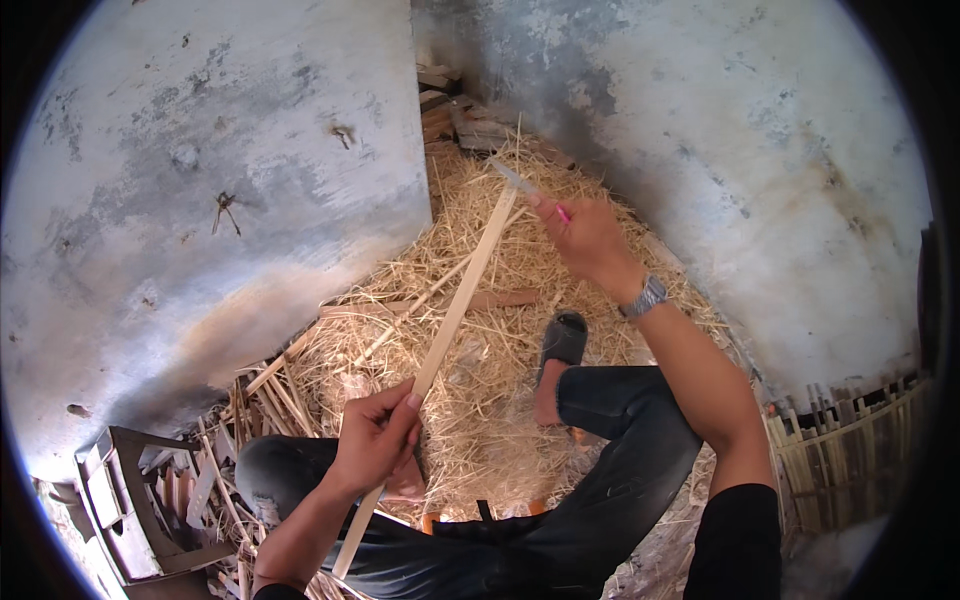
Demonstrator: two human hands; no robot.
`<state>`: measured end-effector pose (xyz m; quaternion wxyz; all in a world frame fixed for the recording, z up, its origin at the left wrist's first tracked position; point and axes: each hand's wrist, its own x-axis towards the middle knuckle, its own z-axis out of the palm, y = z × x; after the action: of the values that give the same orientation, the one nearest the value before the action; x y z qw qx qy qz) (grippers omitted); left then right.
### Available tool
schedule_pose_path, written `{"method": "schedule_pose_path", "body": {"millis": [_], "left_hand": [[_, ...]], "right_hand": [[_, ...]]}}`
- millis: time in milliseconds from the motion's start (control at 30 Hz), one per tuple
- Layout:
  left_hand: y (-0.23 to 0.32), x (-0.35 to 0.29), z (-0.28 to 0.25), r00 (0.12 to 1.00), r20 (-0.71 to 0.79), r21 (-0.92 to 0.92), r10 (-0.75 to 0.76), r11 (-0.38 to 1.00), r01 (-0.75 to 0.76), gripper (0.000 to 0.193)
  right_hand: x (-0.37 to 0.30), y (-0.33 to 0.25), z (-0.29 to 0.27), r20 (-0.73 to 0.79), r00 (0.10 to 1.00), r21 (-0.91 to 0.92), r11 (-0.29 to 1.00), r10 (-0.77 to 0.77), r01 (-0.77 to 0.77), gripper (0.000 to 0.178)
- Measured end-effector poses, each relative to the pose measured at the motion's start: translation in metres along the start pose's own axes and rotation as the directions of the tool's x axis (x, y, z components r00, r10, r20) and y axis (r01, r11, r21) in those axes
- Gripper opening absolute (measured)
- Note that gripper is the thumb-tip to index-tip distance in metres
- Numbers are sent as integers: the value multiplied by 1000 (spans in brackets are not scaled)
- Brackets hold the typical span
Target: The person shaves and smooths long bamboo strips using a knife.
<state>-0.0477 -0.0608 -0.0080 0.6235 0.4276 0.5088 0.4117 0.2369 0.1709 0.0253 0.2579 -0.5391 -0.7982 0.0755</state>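
Observation:
A long, flat, pale strip of wood or bamboo (455, 310) slants from beside my left thigh up to the far middle. My left hand (378, 436) is closed round its lower part, with the thumb pressed along the top. My right hand (588, 236) is out at the far end, closed on the pink handle of a knife (513, 176). The knife's thin grey blade lies against the strip's far tip, pointing up and left. Most of the handle is hidden in my fingers. A metal watch (645, 297) is on my right wrist.
Curled shavings (450, 490) and straw-like scraps cover the floor between my legs. A thin stick (410, 325) and a flat board (505, 298) lie on them. Stained walls stand left and right. Wood scraps and a broken frame (120, 505) are at left, a slatted basket (845, 450) at right.

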Motion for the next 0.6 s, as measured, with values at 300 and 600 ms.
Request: {"method": "schedule_pose_path", "body": {"millis": [300, 600], "left_hand": [[-12, -14, -15, 1000, -15, 22, -3, 1000, 3, 37], [-7, -11, -20, 997, -73, -33, 35, 999, -37, 35]], "right_hand": [[13, 36, 15, -155, 985, -142, 988, -81, 59, 67], [-9, 2, -10, 24, 968, 494, 839, 249, -228, 61]]}}
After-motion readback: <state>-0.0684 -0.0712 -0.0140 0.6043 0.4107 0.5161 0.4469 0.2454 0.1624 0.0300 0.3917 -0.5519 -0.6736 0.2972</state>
